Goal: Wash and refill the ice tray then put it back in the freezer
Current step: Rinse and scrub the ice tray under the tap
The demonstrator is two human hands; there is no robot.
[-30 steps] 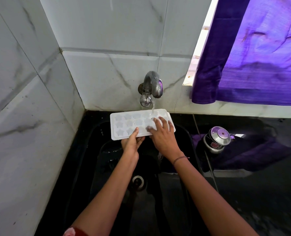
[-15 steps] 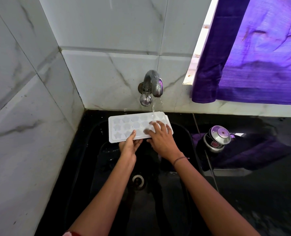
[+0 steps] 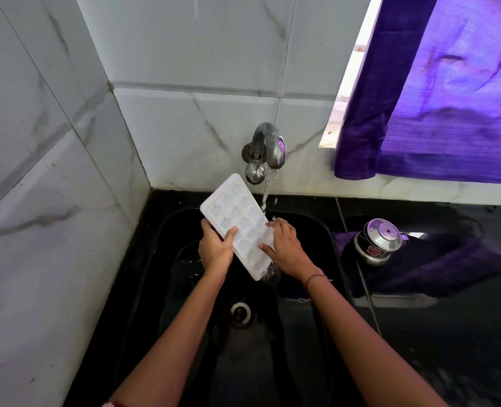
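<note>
Aslant, wet ice tray [image 3: 237, 221] over sink [image 3: 258, 362]

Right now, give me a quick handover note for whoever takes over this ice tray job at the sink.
Left grip holds the ice tray by its left edge; right grip holds the right edge.
Tray tilted over the sink, tap running onto it, water spilling off its low corner.
Done: washing under way.
Left: finish rinse, refill, return to freezer.
</note>
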